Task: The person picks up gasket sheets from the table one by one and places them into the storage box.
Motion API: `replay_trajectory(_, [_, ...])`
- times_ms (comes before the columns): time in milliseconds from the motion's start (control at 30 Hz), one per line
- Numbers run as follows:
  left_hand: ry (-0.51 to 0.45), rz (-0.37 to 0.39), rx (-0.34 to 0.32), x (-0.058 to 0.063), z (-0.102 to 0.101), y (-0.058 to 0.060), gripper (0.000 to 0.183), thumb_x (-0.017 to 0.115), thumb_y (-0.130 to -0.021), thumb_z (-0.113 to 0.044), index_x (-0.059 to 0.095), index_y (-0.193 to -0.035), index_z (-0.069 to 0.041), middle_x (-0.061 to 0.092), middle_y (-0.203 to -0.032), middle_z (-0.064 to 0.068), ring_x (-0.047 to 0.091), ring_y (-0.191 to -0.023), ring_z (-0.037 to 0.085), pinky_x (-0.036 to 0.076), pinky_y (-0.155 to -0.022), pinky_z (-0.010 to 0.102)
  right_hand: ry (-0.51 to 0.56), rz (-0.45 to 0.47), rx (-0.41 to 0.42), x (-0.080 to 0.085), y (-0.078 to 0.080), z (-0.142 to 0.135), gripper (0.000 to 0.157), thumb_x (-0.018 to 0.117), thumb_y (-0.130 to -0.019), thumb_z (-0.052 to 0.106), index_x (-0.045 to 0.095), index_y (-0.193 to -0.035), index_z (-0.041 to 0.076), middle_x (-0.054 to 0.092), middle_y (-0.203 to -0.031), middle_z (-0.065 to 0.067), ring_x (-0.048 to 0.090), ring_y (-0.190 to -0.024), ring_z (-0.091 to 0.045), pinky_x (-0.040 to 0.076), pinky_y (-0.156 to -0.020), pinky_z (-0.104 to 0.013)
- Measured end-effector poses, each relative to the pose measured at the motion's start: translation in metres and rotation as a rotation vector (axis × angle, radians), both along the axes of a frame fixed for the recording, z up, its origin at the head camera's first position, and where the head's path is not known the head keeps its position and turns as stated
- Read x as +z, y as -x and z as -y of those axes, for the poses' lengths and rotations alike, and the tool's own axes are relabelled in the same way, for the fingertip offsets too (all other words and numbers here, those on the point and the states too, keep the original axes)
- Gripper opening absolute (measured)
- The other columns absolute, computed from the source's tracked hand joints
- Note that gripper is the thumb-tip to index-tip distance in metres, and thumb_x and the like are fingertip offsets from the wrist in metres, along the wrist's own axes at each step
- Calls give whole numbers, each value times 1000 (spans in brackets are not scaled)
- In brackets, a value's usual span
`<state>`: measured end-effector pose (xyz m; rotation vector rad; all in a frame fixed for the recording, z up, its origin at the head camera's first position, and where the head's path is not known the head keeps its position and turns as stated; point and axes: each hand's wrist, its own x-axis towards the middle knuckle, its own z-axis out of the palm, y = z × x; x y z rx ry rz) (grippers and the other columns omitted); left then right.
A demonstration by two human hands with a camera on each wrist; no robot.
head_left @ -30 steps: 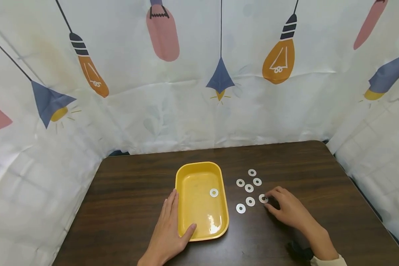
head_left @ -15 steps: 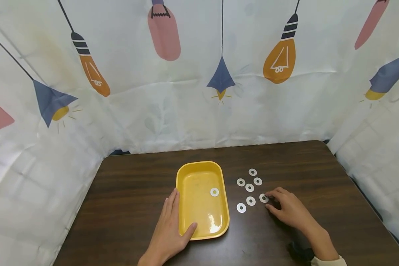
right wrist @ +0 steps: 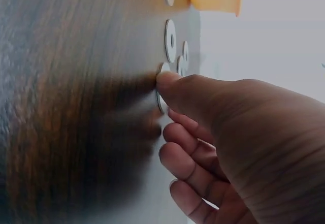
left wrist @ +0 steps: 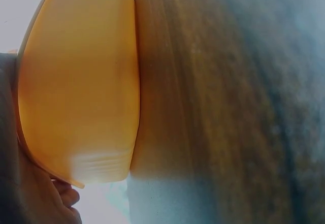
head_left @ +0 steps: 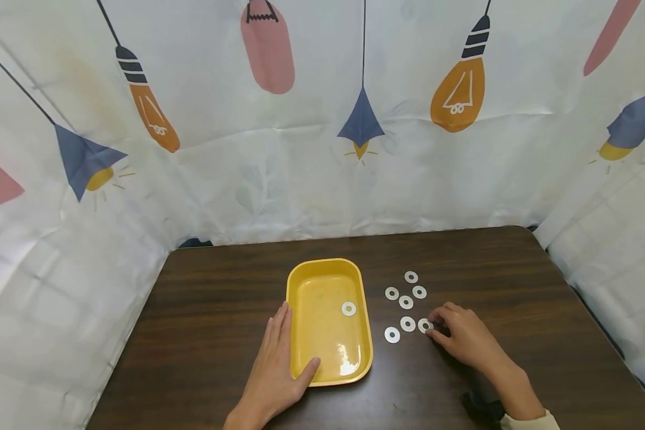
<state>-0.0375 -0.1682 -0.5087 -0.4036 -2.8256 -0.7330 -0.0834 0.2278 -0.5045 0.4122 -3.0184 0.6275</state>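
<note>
My left hand (head_left: 274,364) rests along the left side of a yellow tray (head_left: 330,263), fingers straight against the outer wall and thumb over the near rim. The tray's orange-tinted wall (left wrist: 81,82) fills much of the left wrist view. Inside the tray lies one flat white washer (head_left: 349,309). My right hand (head_left: 464,337) has thumb and index finger at the edge of another washer (head_left: 422,325) on the table, pinching it. Up close in the right wrist view, the thumb (right wrist: 170,82) overlaps that washer (right wrist: 162,103), which stays flat near the tabletop; the other fingers curl below.
Several more white washers lie between the tray and my right hand, the nearest one (head_left: 407,324) just left of the pinched one. They rest on a dark wooden table (head_left: 220,310). A pale curtain (head_left: 301,179) printed with lamps hangs behind the table's far edge.
The right thumb has closed in on the washer, which has shifted slightly left and nearer to me. The left hand keeps its place on the tray. The head view has tilted slightly.
</note>
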Motion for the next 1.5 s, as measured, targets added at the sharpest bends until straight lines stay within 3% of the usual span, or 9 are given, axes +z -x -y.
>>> replay_trajectory(233, [8,22,7,2,-2,0,108,78,-87,-48,23,-167,-1,22,-177,14,32,-158,37,-12,-127,8,-31,-79,32,0,-1,2,21,87,-84,21,76,-101,15,69,-97,3,65,-89,-16,53,-82,-47])
replay_trajectory(467, [10,32,17,2,-2,-1,107,78,-88,-48,23,-167,0,22,-177,12,32,-159,37,-12,-126,7,-8,-88,59,-2,-2,10,30,87,-85,22,76,-112,14,69,-103,4,65,-91,-12,53,-81,-43])
replay_trajectory(667, [18,22,23,2,-3,-1,107,78,-88,-48,24,-167,0,22,-177,12,32,-158,36,-12,-126,7,-17,-61,45,-1,0,13,22,86,-85,18,76,-105,18,68,-99,7,62,-88,-9,51,-80,-40])
replay_trajectory(900, [14,29,15,2,-3,1,106,77,-88,-48,23,-167,0,21,-178,12,32,-159,36,-12,-127,8,-23,-61,28,0,2,19,29,87,-86,23,77,-111,15,70,-102,2,63,-87,-11,52,-79,-41])
replay_trajectory(1300, [19,46,22,2,-2,1,106,77,-89,-48,23,-167,0,20,-178,12,32,-159,37,-13,-125,7,-46,13,-24,7,2,20,20,85,-86,23,78,-103,15,71,-100,1,65,-86,-14,56,-80,-44])
replay_trajectory(1500, [20,-8,7,0,-1,0,106,78,-87,-46,25,-166,2,25,-176,15,35,-157,36,-10,-128,9,-141,-70,10,10,-1,24,20,86,-85,24,75,-96,13,68,-92,2,63,-81,-14,56,-79,-44])
